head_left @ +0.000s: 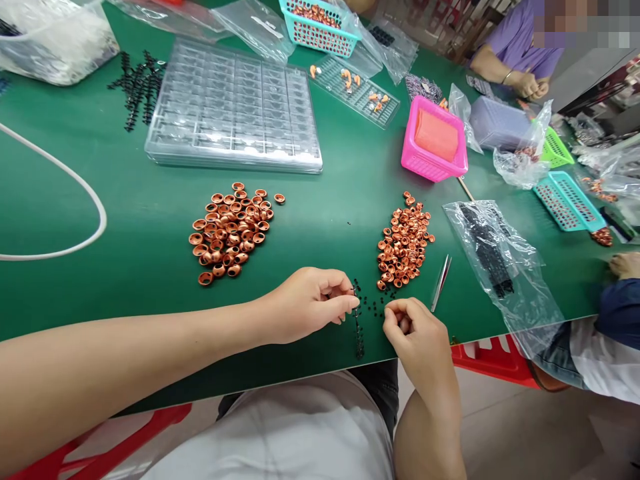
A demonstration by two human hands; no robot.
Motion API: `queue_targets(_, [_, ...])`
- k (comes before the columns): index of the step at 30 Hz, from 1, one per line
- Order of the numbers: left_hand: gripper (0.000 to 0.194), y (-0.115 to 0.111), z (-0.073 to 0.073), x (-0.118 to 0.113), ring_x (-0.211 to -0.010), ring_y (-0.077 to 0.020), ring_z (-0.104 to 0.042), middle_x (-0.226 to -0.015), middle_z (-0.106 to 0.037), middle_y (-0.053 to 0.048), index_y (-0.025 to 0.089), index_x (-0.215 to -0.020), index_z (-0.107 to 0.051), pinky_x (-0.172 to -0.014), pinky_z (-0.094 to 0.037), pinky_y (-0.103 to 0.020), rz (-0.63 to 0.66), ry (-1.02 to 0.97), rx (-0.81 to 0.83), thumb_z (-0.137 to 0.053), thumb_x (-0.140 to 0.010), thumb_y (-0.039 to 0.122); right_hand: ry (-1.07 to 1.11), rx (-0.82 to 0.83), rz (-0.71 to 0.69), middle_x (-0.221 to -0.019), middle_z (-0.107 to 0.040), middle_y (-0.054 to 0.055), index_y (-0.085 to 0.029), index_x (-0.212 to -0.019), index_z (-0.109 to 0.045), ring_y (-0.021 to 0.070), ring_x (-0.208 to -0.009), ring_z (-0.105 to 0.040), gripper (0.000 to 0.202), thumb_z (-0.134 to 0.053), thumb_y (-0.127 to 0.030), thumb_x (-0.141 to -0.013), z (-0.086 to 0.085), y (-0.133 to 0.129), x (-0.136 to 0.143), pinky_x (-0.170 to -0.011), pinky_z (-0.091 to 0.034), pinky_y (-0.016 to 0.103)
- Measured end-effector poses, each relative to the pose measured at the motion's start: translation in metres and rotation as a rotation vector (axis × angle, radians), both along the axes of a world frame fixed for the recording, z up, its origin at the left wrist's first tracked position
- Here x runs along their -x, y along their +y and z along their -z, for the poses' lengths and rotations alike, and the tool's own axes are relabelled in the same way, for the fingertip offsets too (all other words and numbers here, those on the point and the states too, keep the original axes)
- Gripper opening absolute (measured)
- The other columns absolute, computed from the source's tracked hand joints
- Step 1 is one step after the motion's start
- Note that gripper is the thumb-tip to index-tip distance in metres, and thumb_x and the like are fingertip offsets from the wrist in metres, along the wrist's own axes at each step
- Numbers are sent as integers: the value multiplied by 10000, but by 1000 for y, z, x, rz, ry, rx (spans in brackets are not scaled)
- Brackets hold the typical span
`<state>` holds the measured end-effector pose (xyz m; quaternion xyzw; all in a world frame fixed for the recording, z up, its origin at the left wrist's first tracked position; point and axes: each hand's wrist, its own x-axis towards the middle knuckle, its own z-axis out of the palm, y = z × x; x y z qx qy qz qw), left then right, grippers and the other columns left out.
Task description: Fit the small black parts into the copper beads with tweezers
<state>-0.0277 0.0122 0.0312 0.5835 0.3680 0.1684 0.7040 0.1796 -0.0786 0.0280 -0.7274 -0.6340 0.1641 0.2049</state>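
My left hand pinches a thin black plastic strip with small side stubs, which hangs down toward the table's near edge. To its right, my right hand has thumb and forefinger pressed together; whatever is between them is too small to make out. Tiny black pieces lie scattered on the green table between my hands. Just beyond my right hand is a heap of small copper-coloured rings. A second heap of larger copper-coloured cups with holes sits past my left forearm. Tweezers rest right of my right hand.
Stacked clear plastic trays stand behind the left heap, beside black strips. A pink basket and a clear bag of black parts are at right. A white cable curves at left. A co-worker's hands show far right.
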Motion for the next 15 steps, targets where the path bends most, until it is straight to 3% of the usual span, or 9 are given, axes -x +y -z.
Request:
queue_targets(8, [206, 1, -1, 1, -673, -149, -642, -708, -636, -8, 151, -813, -586, -680, -542, -274, 27, -5, 17, -590, -867, 350, 67, -109, 50, -778, -623, -12, -220, -878, -643, 114, -624, -548, 116, -540, -269, -900, -4, -8, 0, -588, -434, 240])
queue_targets(15, [183, 0, -4, 1, -697, -132, -610, -734, -621, -7, 142, -817, -588, -692, -519, -251, 89, -93, 6, -570, -884, 312, 309, -89, -48, -792, -615, -9, -231, -912, -651, 115, -662, -552, 94, -559, -225, -893, -12, -10, 16, -579, -423, 227])
